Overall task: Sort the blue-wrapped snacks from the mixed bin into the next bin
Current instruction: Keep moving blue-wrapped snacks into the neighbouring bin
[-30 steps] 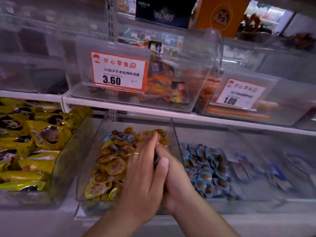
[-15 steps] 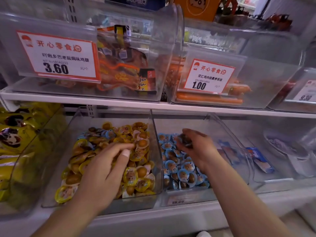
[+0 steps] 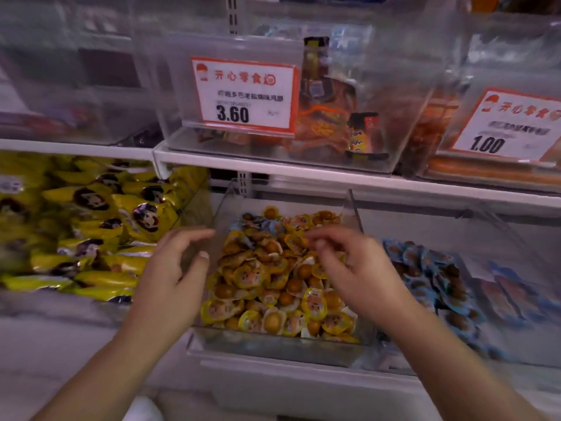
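- Mostly yellow packs fill the mixed bin (image 3: pixel 282 337); a few blue-wrapped snacks (image 3: pixel 267 227) left at its far end.
- Next bin (image 3: pixel 464 268), right of mixed bin, already holds many blue ones.
- Left hand (image 3: pixel 173 268) open at mixed bin's left wall, empty.
- Right hand (image 3: pixel 349 262) over mixed bin, fingers curled; contents cannot be told.

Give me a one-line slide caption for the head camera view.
Both hands, left hand and right hand, hover open over the mixed bin of yellow-wrapped and blue-wrapped snacks.
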Motion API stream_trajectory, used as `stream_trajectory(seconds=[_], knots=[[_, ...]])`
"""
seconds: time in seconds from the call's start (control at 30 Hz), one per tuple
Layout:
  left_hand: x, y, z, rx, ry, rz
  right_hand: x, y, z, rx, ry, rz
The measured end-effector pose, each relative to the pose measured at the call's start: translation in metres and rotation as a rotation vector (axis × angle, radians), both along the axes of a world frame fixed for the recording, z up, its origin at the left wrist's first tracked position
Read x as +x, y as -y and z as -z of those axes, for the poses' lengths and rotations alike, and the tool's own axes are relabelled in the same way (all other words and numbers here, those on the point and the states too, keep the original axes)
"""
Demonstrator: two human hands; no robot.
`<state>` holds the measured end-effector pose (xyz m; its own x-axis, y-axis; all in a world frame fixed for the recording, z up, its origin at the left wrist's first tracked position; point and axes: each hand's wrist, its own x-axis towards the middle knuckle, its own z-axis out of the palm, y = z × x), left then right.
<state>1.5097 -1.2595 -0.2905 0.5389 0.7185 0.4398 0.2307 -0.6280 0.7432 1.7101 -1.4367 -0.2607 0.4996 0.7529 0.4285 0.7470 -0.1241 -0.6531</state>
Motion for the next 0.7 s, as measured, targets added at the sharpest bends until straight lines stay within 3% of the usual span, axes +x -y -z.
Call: stream_trajectory(seconds=[0.13,0.27,0.47,0.7], knots=[[-0.010,0.001,0.011,-0.192,-0.015,0.083,-0.051,-0.046,0.026,-0.359,0.270,-0.326],[-0.022,-0.005,0.012,-0.195,-0.065,0.129,-0.066,-0.087,0.048,-0.541,0.372,-0.356],[-0.029,-0.005,0.008,-0.181,-0.097,0.174,-0.061,-0.108,0.053,-0.649,0.547,-0.312],[-0.034,-0.009,0.008,-0.177,-0.176,0.176,-0.006,-0.093,0.034,-0.556,0.369,-0.076]])
